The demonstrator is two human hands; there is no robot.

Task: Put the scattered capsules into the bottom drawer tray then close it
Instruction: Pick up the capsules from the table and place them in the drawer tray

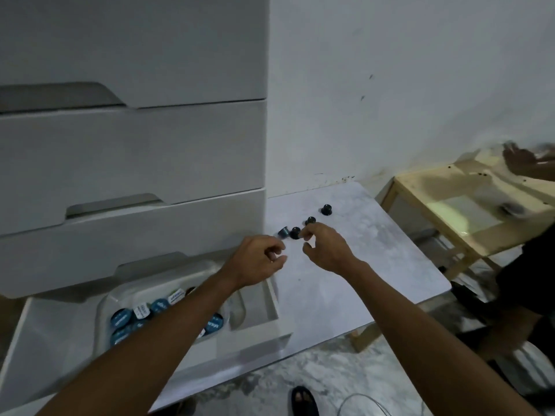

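Observation:
Several dark capsules stand scattered on the marble table top [345, 280]: one at the back [326, 209], one in the middle [310, 220], one nearer [295, 232], and one lying on its side [283, 232]. My right hand [327, 250] reaches over them, thumb and forefinger apart, the fingertip touching the nearer capsule. My left hand [258, 259] hovers just below the tipped capsule, fingers curled, with nothing visible in it. The bottom drawer [240, 349] is pulled out. Its white tray [102, 307] holds several blue-lidded capsules [121, 318], partly hidden by my left forearm.
Two shut drawers [135, 163] of the white cabinet rise above the pulled-out one. A light wooden table [435, 211] stands to the right, where another person's hand [522, 160] moves. A sandalled foot [303, 400] and a cable [360, 400] are on the floor.

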